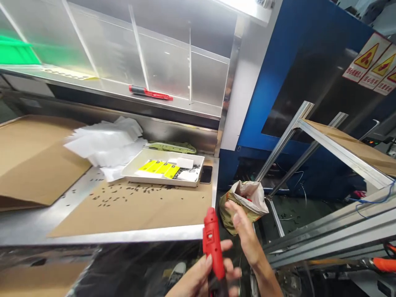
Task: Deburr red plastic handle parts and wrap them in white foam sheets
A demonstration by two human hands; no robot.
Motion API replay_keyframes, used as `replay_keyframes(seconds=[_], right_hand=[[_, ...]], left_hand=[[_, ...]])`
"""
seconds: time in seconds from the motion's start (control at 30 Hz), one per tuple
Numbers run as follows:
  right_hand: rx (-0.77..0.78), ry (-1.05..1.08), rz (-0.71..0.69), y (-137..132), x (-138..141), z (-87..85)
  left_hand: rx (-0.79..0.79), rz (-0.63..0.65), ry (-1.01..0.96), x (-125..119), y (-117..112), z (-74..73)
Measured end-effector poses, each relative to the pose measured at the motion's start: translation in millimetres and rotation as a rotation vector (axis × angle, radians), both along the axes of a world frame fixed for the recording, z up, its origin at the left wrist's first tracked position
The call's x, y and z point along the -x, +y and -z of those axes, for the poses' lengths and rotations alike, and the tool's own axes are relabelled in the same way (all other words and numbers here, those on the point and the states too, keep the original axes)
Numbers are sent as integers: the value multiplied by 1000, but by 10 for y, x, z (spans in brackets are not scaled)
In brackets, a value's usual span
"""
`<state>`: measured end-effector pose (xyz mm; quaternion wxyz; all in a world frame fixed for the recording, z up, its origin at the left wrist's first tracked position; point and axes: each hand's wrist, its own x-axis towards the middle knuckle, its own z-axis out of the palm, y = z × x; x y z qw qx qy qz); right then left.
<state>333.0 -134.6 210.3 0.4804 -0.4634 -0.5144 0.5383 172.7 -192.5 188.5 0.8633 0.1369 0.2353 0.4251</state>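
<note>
A red plastic housing [213, 243] with a dark lower end is in my left hand [198, 276], below the table's front edge. My thumb lies along its left side, and the other fingers curl round behind it. It points up, with a small square opening in its upper part. My right hand [247, 239] is just to the right of the housing, apart from it, open with fingers stretched. Behind that hand stands an open bag [229, 214] with some red pieces inside. A similar red-and-black piece [150, 93] lies on the ledge behind the table.
Cardboard [173, 210] covers the table, scattered with small black pieces. A white tray [139, 178] holds yellow labels; a phone [206, 174] lies beside it. White sheets [105, 142] and a cardboard box [40, 161] are left. A metal frame [340, 140] stands right.
</note>
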Motion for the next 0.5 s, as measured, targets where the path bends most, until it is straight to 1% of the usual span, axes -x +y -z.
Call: replay_keyframes(seconds=[0.03,0.07,0.1,0.13,0.2,0.23,0.3,0.4,0.5], right_hand=[[-33,-54,124,-33,12,86],[-49,-106,204,-83,32,188],[-51,-157,233,-147,67,298],[-41,-201,228,-220,120,405],[-7,-252,194,-357,287,582],[11,-256,183,-407,396,643],[49,-230,169,-442,639,712],[111,-162,107,-358,993,744],[158,-24,178,-221,1300,761]], left_hand=[[39,-102,-18,50,31,52],[65,-201,-25,110,69,111],[86,-294,-26,179,109,174],[111,-375,-19,252,148,238],[161,-485,1,395,209,358],[174,-515,10,462,229,409],[171,-533,16,579,250,485],[137,-545,35,735,281,536],[98,-556,86,894,363,534]])
